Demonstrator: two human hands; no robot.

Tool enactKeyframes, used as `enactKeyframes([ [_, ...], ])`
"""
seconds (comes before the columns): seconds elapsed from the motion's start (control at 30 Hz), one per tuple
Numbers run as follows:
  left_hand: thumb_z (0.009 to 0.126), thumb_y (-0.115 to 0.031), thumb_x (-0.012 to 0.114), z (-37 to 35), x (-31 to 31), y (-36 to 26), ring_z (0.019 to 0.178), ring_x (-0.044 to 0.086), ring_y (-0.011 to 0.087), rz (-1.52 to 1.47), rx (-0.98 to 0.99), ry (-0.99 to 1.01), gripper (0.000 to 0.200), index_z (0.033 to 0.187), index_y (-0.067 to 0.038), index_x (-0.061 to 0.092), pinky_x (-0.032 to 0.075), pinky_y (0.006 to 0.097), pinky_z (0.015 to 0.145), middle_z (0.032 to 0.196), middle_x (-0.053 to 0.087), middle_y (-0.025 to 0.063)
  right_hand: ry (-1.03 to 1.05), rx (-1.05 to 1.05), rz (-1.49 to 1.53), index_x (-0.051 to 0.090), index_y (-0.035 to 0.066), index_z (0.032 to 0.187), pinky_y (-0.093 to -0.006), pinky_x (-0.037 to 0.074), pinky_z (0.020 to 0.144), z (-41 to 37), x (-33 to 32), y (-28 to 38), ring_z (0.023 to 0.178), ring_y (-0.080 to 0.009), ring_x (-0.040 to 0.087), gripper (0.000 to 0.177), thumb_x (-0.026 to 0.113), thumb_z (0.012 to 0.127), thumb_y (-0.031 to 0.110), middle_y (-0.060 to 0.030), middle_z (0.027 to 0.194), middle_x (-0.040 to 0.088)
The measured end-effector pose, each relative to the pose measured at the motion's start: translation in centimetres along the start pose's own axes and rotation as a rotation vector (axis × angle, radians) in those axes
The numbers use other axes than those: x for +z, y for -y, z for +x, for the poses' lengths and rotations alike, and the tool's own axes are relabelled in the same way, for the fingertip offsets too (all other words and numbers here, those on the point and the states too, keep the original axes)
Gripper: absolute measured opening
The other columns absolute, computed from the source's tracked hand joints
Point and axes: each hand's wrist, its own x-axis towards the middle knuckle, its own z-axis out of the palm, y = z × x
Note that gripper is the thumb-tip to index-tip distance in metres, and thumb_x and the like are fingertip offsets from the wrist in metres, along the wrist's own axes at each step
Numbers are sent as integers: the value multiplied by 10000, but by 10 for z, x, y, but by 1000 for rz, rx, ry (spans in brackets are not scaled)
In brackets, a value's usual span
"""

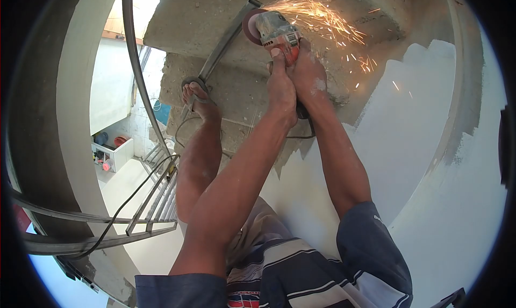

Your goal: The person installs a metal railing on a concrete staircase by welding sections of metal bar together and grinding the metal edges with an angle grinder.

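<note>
An angle grinder (278, 29) with a grey head and red body is gripped in both my hands. My left hand (280, 85) is closed on its body, thumb along the top. Beside it my right hand (310, 74) is wrapped round the other side, with pale dust on the skin. The reddish disc (250, 27) is at the upper end of a square metal tube (228, 44), and sparks (317, 15) fly off to the right. My foot (198, 95), in a sandal, presses on the tube's lower end. The exact contact point is hidden.
Rough concrete steps (236, 90) lie beneath. A metal railing (137, 71) curves along the left, with a dark cable (129, 200) draped over it. Below on the left is a white open box (115, 152) of items. A partly white-painted wall (414, 93) stands at right.
</note>
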Motion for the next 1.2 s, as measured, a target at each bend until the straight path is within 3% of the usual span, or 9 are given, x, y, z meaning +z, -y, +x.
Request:
enactKeyframes([
  [0.43,1059,-591,407,-1,-1,1,1230,540,195,-24,-13,-53,654,1454,-74,469,409,367,1067,1361,566,65,-40,-21,45,497,16,1227,-556,527,851,1,8,-5,1014,-475,680,573,691,896,442,-274,1106,689],
  [0.5,1060,-586,409,-2,1,0,1230,541,196,-38,6,-44,647,1447,-73,476,409,367,1066,1356,569,65,-30,1,58,476,39,1311,-546,524,840,2,9,-6,1002,-485,675,705,770,822,452,-268,1055,706],
  [0.93,1066,-578,396,-8,1,-4,1231,544,200,-39,14,-28,653,1456,-59,468,409,363,1065,1363,566,74,-45,10,57,479,51,1315,-541,526,848,-1,13,-5,990,-479,681,692,773,822,436,-264,1052,706],
  [1.0,1065,-580,397,0,-5,1,1232,543,200,-44,23,-15,658,1458,-57,467,409,361,1064,1368,561,77,-1,13,25,485,6,1238,-553,524,843,-3,8,0,1003,-470,684,568,697,897,408,-262,1084,698],
  [1.2,1069,-571,395,-1,-5,1,1234,540,200,-39,41,-12,656,1461,-49,461,410,358,1062,1378,552,81,-19,-2,31,485,20,1250,-557,519,833,-4,9,0,1004,-478,678,565,702,890,397,-273,1099,688],
])
